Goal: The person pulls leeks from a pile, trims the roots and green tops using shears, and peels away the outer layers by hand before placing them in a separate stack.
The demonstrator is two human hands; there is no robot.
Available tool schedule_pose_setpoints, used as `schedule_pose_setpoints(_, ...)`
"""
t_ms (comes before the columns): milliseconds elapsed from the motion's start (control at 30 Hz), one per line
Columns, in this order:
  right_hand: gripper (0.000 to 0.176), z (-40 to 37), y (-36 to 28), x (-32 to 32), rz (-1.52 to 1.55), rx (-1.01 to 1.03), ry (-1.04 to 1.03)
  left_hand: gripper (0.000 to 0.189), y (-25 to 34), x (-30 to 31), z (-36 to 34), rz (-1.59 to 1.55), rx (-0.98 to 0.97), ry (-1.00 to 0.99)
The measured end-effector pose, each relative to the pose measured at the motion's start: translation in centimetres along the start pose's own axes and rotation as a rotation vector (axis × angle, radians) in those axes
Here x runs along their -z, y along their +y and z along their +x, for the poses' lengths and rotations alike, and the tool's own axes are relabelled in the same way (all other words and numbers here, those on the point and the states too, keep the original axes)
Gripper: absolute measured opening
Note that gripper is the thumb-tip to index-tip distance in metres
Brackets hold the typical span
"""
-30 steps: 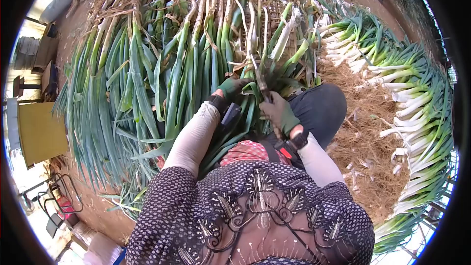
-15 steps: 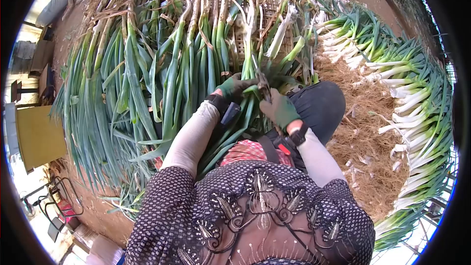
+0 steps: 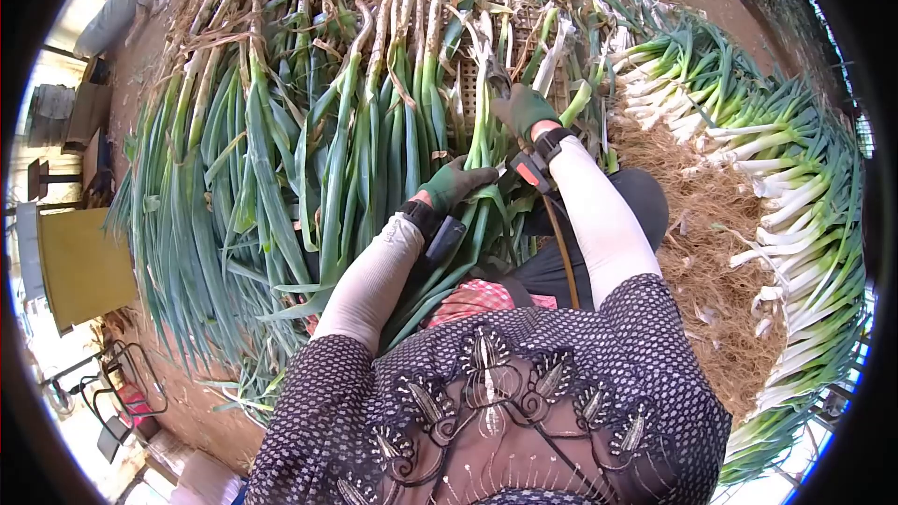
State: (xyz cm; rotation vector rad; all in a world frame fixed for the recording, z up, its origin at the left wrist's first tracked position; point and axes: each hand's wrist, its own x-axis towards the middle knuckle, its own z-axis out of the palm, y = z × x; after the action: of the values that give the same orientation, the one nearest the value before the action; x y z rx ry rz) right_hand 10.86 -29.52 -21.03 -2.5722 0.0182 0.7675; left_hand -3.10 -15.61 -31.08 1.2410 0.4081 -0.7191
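Note:
My left hand [image 3: 456,183], in a green and dark glove, is closed round the green leaves of a leek [image 3: 482,122] that lies with its white end pointing away from me. Farther up the same leek, my right hand [image 3: 526,112] is wrapped round a dark metal tool [image 3: 499,79], whose tip is at the pale stalk. A brown hose or cord [image 3: 564,248] runs down from beneath my right wrist. Under the white end shows a perforated crate [image 3: 465,84].
Untrimmed leeks [image 3: 196,159] with roots fill the left side. Leeks with clean white ends [image 3: 795,252] form a curved row at the right, round a heap of cut roots [image 3: 692,252]. A yellow board [image 3: 89,262] stands at the far left.
My right hand has moved up and away from me with the tool, from near my left hand to the leek's pale stalk. My left hand has shifted slightly down.

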Motion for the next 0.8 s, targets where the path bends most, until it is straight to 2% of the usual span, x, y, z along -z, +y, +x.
schedule_pose_setpoints(33, 0.051, -0.6, 0.3, -0.1, 0.009, 0.002, 0.043, 0.055, -0.4, 1.0, 0.2, 0.293, -0.349, -0.055)
schedule_pose_setpoints(100, 0.052, -2.0, 3.1, -1.8, 0.159, 0.0, -0.007, 0.055, -1.0, 3.5, -0.2, 0.871, -1.049, -0.16)
schedule_pose_setpoints(133, 0.052, -3.7, 4.4, -2.7, 0.185, 0.007, -0.052, 0.056, -0.4, 3.6, -1.0, 0.825, -1.03, -0.159)
schedule_pose_setpoints(167, 0.049, -7.1, 4.8, -2.9, 0.18, 0.065, -0.059, 0.048, -0.5, 3.7, -1.1, 0.666, -1.035, -0.143)
schedule_pose_setpoints(200, 0.047, -10.0, 6.1, -3.8, 0.197, 0.147, -0.078, 0.041, -0.8, 4.1, -0.4, 0.606, -0.983, -0.161)
schedule_pose_setpoints(267, 0.045, -16.9, 5.3, -3.0, 0.216, 0.185, -0.037, 0.026, 0.9, 3.5, -1.7, 0.478, -0.85, -0.218)
schedule_pose_setpoints(367, 0.043, -21.4, 6.1, -2.8, 0.263, 0.138, -0.092, 0.023, 1.6, 2.8, -2.5, 0.368, -0.707, -0.314)
schedule_pose_setpoints(400, 0.043, -21.6, 6.5, -2.9, 0.275, 0.132, -0.08, 0.049, 1.2, 3.3, -2.3, 0.395, -0.658, -0.341)
schedule_pose_setpoints(500, 0.041, -21.6, 7.6, -3.5, 0.285, 0.119, -0.059, 0.056, -1.7, 3.8, -1.1, 0.344, -0.717, -0.168)
schedule_pose_setpoints(533, 0.041, -20.9, 7.4, -3.5, 0.276, 0.119, -0.061, 0.06, -1.9, 4.0, -1.4, 0.117, -0.51, -0.206)
schedule_pose_setpoints(633, 0.041, -18.8, 6.6, -3.6, 0.295, 0.17, -0.066, 0.062, -2.5, 4.4, -2.1, 0.386, -0.905, -0.092)
schedule_pose_setpoints(700, 0.042, -16.5, 6.4, -4.2, 0.295, 0.212, -0.067, 0.051, -2.6, 4.0, -2.4, 0.073, -0.614, -0.088)
schedule_pose_setpoints(733, 0.043, -14.8, 6.5, -4.7, 0.28, 0.23, -0.067, 0.039, -3.0, 3.7, -2.1, -0.032, -0.57, -0.054)
schedule_pose_setpoints(800, 0.043, -12.1, 6.0, -4.3, 0.221, 0.26, -0.05, 0.031, -3.5, 3.9, -1.4, -0.131, -0.472, -0.037)
